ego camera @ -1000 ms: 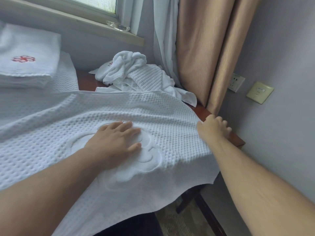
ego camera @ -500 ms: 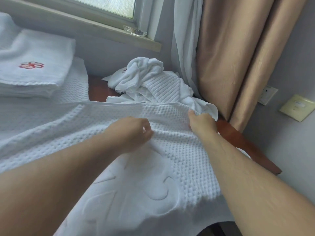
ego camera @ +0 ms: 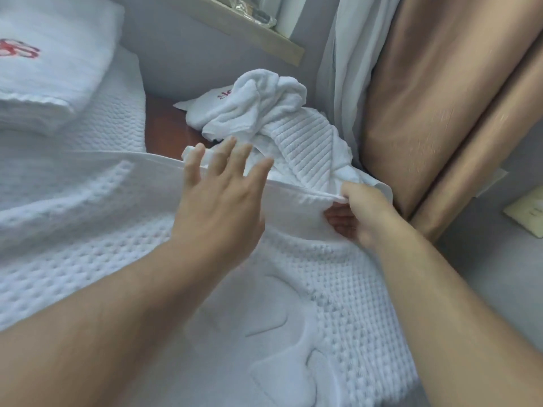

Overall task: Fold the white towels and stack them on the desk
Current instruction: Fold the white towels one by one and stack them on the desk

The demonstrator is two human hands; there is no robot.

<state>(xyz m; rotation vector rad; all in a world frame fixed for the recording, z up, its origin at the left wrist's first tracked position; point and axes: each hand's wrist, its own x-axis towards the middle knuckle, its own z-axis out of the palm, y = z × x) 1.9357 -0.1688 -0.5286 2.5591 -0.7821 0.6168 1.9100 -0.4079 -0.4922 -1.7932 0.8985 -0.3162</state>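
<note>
Head view, the only one.

Large white waffle-weave towel (ego camera: 88,230) lies spread over the reddish-brown wooden desk (ego camera: 167,127). Its long axis runs left to right across the view, and its far hem faces the window wall. A smooth embossed motif sits in its near-right part. The towel's left end and near edge are cut off by the frame, so its full length is not visible.

Left hand (ego camera: 217,207): over the towel's far hem, near the middle, fingers straight and spread, gripping nothing. Cannot tell whether the palm touches the cloth.

Right hand (ego camera: 364,212): at the far hem's right end, thumb on top and fingers tucked beneath, pinching the hem and raising it into a small fold. The fingertips are hidden under the cloth.

Beyond the far hem: a crumpled pile of white terry and ribbed towels (ego camera: 273,113), a bit of red stitching showing, touching or just behind the raised hem.

Far left of the waffle towel: a folded stack of white towels with a red emblem (ego camera: 53,63), cut off by the frame and resting on more waffle cloth.

Right of the waffle towel: a tan curtain (ego camera: 440,98), motion-blurred. A pale wooden window sill (ego camera: 264,36) is above the pile; the clear object on it is too blurred to identify.
</note>
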